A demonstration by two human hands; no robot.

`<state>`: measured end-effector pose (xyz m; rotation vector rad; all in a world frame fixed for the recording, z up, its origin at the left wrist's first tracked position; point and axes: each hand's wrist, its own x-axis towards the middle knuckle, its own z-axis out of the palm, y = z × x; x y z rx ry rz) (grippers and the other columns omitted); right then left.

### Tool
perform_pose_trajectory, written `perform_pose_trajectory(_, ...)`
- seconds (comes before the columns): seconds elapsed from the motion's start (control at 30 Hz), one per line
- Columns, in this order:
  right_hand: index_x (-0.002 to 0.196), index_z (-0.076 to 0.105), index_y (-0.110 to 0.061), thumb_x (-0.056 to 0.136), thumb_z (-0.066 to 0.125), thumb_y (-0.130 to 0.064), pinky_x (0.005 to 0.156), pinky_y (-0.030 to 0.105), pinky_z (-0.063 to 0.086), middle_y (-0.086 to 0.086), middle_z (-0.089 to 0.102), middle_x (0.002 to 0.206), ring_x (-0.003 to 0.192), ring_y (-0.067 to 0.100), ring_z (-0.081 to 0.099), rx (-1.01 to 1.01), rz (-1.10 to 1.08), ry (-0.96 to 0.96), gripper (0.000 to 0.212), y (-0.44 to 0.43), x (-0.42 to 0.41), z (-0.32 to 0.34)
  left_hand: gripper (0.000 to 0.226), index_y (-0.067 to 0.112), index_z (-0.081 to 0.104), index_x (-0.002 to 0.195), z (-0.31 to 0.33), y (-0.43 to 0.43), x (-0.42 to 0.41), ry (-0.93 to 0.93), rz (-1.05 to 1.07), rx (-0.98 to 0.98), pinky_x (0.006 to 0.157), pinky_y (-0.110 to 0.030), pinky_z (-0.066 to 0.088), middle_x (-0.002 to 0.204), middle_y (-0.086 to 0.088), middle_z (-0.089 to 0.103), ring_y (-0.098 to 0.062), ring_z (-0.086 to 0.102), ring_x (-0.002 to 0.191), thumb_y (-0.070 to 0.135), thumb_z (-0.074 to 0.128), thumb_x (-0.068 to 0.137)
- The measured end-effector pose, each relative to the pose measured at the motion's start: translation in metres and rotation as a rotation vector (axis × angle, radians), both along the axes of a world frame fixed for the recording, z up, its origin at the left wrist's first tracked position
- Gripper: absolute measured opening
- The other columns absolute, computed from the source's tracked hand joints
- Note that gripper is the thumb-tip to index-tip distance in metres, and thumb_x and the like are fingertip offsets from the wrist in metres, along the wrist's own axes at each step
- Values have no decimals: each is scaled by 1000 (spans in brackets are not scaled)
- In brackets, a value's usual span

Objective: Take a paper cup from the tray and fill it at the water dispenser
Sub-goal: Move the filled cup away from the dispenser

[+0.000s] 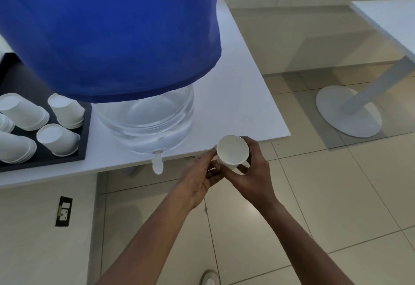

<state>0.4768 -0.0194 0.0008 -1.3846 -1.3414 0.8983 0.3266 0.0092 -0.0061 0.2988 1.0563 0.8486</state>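
Note:
A white paper cup [232, 151] is held in front of the table edge, mouth tilted toward me and empty inside. My right hand [253, 172] wraps its lower part from the right and below. The fingers of my left hand [199, 177] touch its left side and base. The water dispenser is a clear bottle [146, 118] under a blue cloth cover [107, 33]. Its white tap [157, 163] hangs over the table edge, to the left of the cup. The dark tray [86, 127] at the left holds several upside-down stacks of white cups [66, 110].
The white table [242, 96] ends just behind my hands. Below is a tiled floor, with a wall socket [64, 211] at lower left. A second white table with a round base [348, 111] stands to the right. A shoe tip [210, 279] shows at the bottom.

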Motion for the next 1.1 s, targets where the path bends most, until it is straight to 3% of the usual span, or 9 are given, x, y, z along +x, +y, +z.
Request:
perform_pose_trajectory(0.13, 137, 55, -25, 78, 93, -14, 85, 18, 61, -23, 66, 125, 123, 8, 65, 0, 50, 18, 71, 11, 19, 6, 23, 8, 82, 99, 5, 14, 9, -6, -24, 30, 80, -37, 67, 75, -8, 73, -13, 68, 57, 29, 80, 90)
perform_pose_trajectory(0.3, 136, 60, -28, 80, 92, -10, 86, 19, 61, -22, 68, 125, 124, 10, 66, 9, 58, 41, 67, 30, 32, 9, 17, 13, 85, 87, 10, 35, 19, 61, -29, 52, 66, -30, 64, 71, -9, 76, -16, 72, 61, 30, 81, 89)
perform_pose_trajectory(0.47, 134, 63, -20, 78, 93, -9, 91, 20, 60, -19, 70, 123, 120, 8, 68, 26, 48, 27, 64, 54, 36, 5, 36, 1, 77, 107, 13, 59, 25, 107, -11, 54, 63, -28, 61, 80, -9, 79, -16, 74, 64, 33, 80, 90)
perform_pose_trajectory(0.63, 133, 64, -15, 80, 92, -13, 91, 24, 60, -14, 72, 122, 116, 10, 69, 61, 15, -59, 60, 80, 36, -1, 29, 5, 76, 102, 9, 83, 33, 173, 45, 44, 65, -28, 63, 84, -6, 82, -20, 77, 78, 32, 78, 92)
perform_pose_trajectory(0.7, 133, 64, -14, 79, 92, -14, 87, 30, 62, -12, 71, 123, 113, 10, 69, 69, -7, -97, 60, 90, 36, -6, 28, 4, 76, 102, 6, 91, 37, 193, 65, 50, 68, -29, 64, 93, -8, 81, -23, 78, 84, 31, 77, 94)
perform_pose_trajectory(0.87, 129, 66, -14, 77, 93, -16, 71, 39, 63, -11, 72, 119, 105, 14, 70, 77, -60, -119, 58, 107, 34, -21, 25, 9, 78, 100, -4, 103, 44, 307, 122, 58, 92, -40, 64, 111, -12, 78, -27, 78, 101, 32, 77, 93)
perform_pose_trajectory(1.1, 127, 65, -18, 78, 93, -19, 71, 30, 64, -12, 73, 116, 106, 9, 69, 70, -105, -129, 57, 119, 31, -39, 17, 27, 79, 82, -12, 116, 47, 492, 112, 133, 91, -35, 65, 107, -6, 80, -17, 78, 93, 37, 73, 94)
